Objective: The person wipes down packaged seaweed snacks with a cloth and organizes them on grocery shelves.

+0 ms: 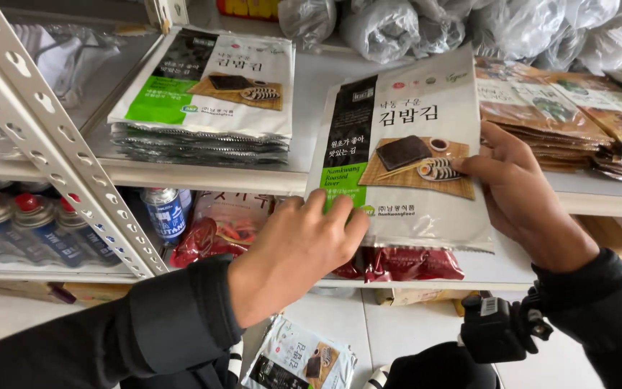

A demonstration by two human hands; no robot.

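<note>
A stack of flat white-and-green packets [206, 90] lies far left on the white metal shelf [203, 176], brown packets [577, 115] far right, grey plastic bags [469, 25] behind, red-capped gas canisters [30, 227] and red pouches [217, 230] on the lower shelf.
</note>
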